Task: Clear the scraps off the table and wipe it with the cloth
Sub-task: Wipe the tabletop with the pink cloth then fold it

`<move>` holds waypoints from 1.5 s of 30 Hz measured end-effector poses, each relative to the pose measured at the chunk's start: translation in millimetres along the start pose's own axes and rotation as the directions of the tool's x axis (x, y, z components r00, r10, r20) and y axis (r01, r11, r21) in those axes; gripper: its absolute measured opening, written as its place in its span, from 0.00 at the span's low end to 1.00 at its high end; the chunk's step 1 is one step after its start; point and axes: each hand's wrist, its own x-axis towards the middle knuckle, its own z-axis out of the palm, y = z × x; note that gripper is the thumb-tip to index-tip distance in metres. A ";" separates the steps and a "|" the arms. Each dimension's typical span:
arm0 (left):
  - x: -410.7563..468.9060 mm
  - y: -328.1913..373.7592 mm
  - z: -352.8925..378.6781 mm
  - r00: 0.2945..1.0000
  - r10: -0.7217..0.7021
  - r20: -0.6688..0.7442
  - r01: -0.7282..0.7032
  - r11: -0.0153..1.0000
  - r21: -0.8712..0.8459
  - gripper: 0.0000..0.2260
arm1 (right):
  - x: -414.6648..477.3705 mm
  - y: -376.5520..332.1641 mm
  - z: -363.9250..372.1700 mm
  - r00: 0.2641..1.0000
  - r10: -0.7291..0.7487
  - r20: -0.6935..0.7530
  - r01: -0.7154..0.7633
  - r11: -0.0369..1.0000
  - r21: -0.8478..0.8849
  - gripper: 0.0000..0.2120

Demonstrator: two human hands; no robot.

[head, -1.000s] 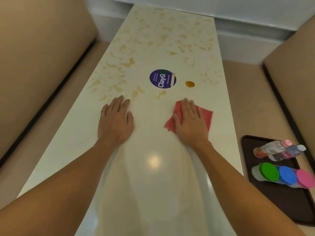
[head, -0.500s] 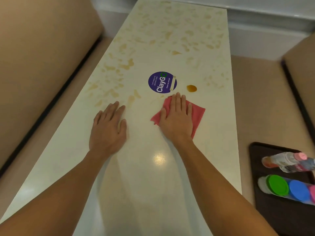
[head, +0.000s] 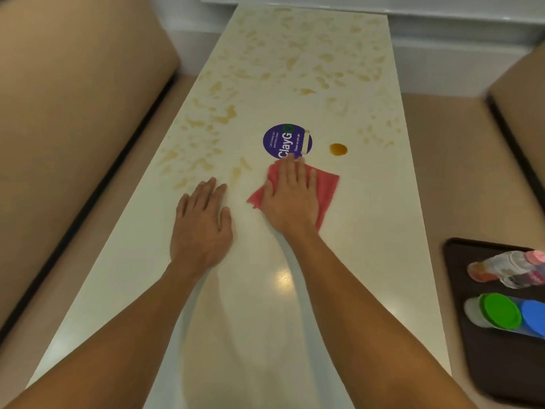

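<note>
A long cream table runs away from me, covered with yellowish smears over its far half. My right hand lies flat on a red cloth, pressing it to the table just below a round purple sticker; its fingertips touch the sticker's edge. A small brown-orange blob sits to the right of the sticker. My left hand rests flat on the table beside the cloth, fingers together, holding nothing.
Tan bench seats flank the table on both sides. On the right bench stands a dark brown tray holding lying plastic bottles and containers with green and blue lids. A white wall ledge closes the far end.
My right hand has slid the red cloth forward and to the left, up to the purple sticker. My left hand has stayed flat in about the same spot.
</note>
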 end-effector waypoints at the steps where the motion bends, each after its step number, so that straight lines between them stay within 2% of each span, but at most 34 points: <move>1: 0.4 -0.6 -0.4 1.000 0.009 0.001 -0.009 1.000 -0.005 0.24 | -2.7 -8.9 2.6 0.994 -0.107 0.020 0.107 0.994 0.000 0.32; 4: 0.8 -2.6 0.1 1.000 0.022 -0.011 -0.022 0.998 -0.059 0.24 | -37.9 -6.8 4.8 0.936 -0.344 0.081 0.346 0.938 -0.021 0.31; 7: -4.3 -11.0 -4.0 0.999 -0.017 -0.048 0.003 0.962 -0.271 0.21 | -89.7 7.1 -0.8 0.917 -0.389 0.094 0.390 0.921 0.008 0.30; 9: -7.3 -22.9 -9.4 0.997 -0.045 -0.066 0.013 0.906 -0.423 0.19 | -116.7 16.3 -6.0 0.943 -0.324 0.075 0.323 0.946 0.026 0.30; 11: -5.1 -41.0 -18.7 0.997 -0.044 -0.066 0.009 0.888 -0.460 0.18 | -124.9 18.8 -7.3 0.981 -0.188 0.040 0.187 0.982 0.029 0.31; 15: 17.6 -97.0 -34.5 0.997 -0.050 -0.062 0.027 0.941 -0.337 0.18 | -94.2 -5.7 1.9 0.990 0.142 -0.024 -0.141 0.990 0.003 0.33; 18: 27.2 -121.4 -31.7 0.998 -0.031 -0.056 0.016 0.966 -0.257 0.20 | -50.0 -32.5 7.5 0.976 0.218 -0.023 -0.217 0.976 0.034 0.33; 20: 27.2 -121.7 -23.6 0.997 0.000 -0.080 -0.017 0.977 -0.211 0.21 | -31.7 -51.2 11.5 0.989 0.151 -0.011 -0.151 0.989 0.008 0.32; 22: 28.7 -119.7 -22.6 0.996 0.001 -0.089 -0.018 0.982 -0.188 0.22 | -38.0 -68.9 13.2 0.998 -0.042 0.042 0.042 0.999 -0.007 0.31; 24: 28.8 -119.6 -22.5 0.996 0.006 -0.085 -0.020 0.987 -0.160 0.23 | -64.8 -70.3 12.1 0.951 -0.296 0.085 0.297 0.955 -0.004 0.30; 26: 29.3 -119.5 -23.6 0.997 0.017 -0.079 -0.029 0.988 -0.149 0.23 | -80.9 -51.5 5.6 0.911 -0.400 0.101 0.401 0.916 0.015 0.29; 28: 28.2 -118.6 -24.0 0.997 0.022 -0.076 -0.033 0.989 -0.143 0.23 | -76.6 -34.3 3.3 0.960 -0.275 0.054 0.275 0.961 -0.005 0.29; 30: 28.2 -117.8 -22.6 0.997 0.020 -0.081 -0.031 0.990 -0.135 0.23 | -56.1 -40.4 8.1 1.000 -0.005 0.005 0.005 1.000 -0.017 0.30; 32: 29.0 -117.6 -22.6 0.997 0.016 -0.077 -0.026 0.991 -0.130 0.23 | -32.8 -68.2 16.8 0.983 0.179 -0.035 -0.179 0.984 -0.002 0.32; 33: 29.2 -117.8 -21.8 0.997 0.013 -0.078 -0.023 0.991 -0.128 0.23 | -26.7 -83.5 20.6 0.982 0.182 -0.041 -0.182 0.983 -0.001 0.32; 34: 29.0 -117.8 -21.3 0.997 0.010 -0.078 -0.020 0.992 -0.126 0.23 | -26.7 -95.6 24.2 0.993 0.110 -0.038 -0.110 0.994 -0.009 0.32; 35: 29.6 -118.2 -21.7 0.997 0.010 -0.073 -0.019 0.992 -0.127 0.23 | -33.6 -102.9 26.2 1.000 -0.022 -0.018 0.022 1.000 -0.015 0.32; 37: 30.4 -118.9 -22.5 0.998 0.010 -0.062 -0.018 0.991 -0.133 0.23 | -62.6 -97.0 23.0 0.955 -0.294 0.042 0.295 0.955 -0.016 0.30; 38: 30.0 -119.1 -23.3 0.998 0.009 -0.059 -0.017 0.991 -0.133 0.23 | -76.7 -85.2 20.1 0.928 -0.368 0.063 0.369 0.929 -0.012 0.30; 39: 29.3 -118.8 -23.9 0.998 0.009 -0.059 -0.016 0.991 -0.132 0.23 | -84.8 -71.7 17.0 0.923 -0.379 0.063 0.381 0.924 -0.019 0.29; 40: 29.0 -118.4 -24.2 0.998 0.009 -0.059 -0.017 0.991 -0.132 0.23 | -85.2 -59.7 14.8 0.944 -0.327 0.046 0.328 0.944 -0.030 0.29; 42: 29.3 -118.6 -24.3 0.998 0.011 -0.059 -0.018 0.992 -0.123 0.23 | -71.7 -53.9 14.6 0.995 -0.099 0.002 0.099 0.994 -0.046 0.30; 44: 29.9 -120.1 -23.9 0.999 0.012 -0.050 -0.018 0.993 -0.117 0.23 | -53.2 -76.9 21.1 0.994 0.097 -0.044 -0.099 0.994 -0.045 0.32; 45: 30.1 -120.3 -24.1 0.999 0.016 -0.043 -0.021 0.993 -0.116 0.23 | -50.0 -94.6 25.0 0.991 0.123 -0.056 -0.125 0.991 -0.042 0.32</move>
